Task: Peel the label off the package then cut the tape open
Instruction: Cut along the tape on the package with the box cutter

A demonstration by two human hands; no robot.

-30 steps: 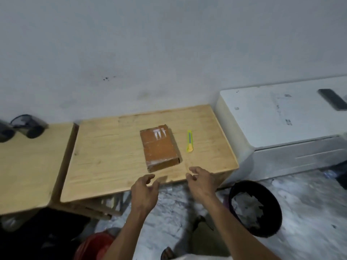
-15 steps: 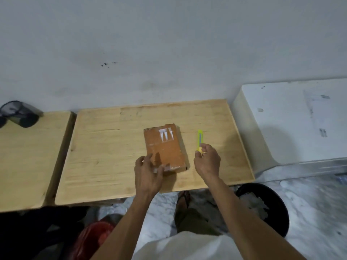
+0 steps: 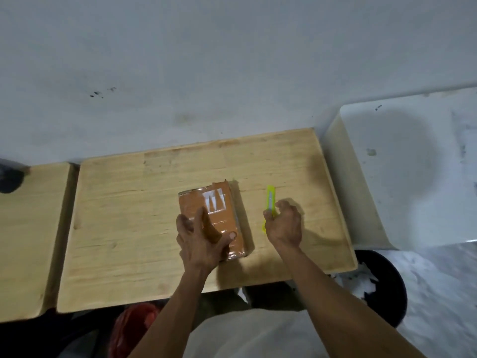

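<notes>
A flat brown package [image 3: 219, 205] wrapped in shiny tape lies on the wooden table [image 3: 124, 223], with white label remnants [image 3: 215, 201] near its far end. My left hand [image 3: 202, 237] presses on the package's near left part, fingers spread, thumb across its top. My right hand [image 3: 284, 224] is closed around the lower part of a yellow-green utility knife [image 3: 270, 197], just right of the package; the knife's far end sticks out past my fingers.
A second wooden table [image 3: 23, 228] adjoins on the left with a dark object [image 3: 10, 177] at its far edge. A white appliance [image 3: 402, 164] stands to the right. A black bin [image 3: 382, 285] with white scraps sits on the floor, a red bag [image 3: 134, 329] under the table.
Both hands reached forward from the table's near edge. The left hand settled on the package and the right hand closed on the knife.
</notes>
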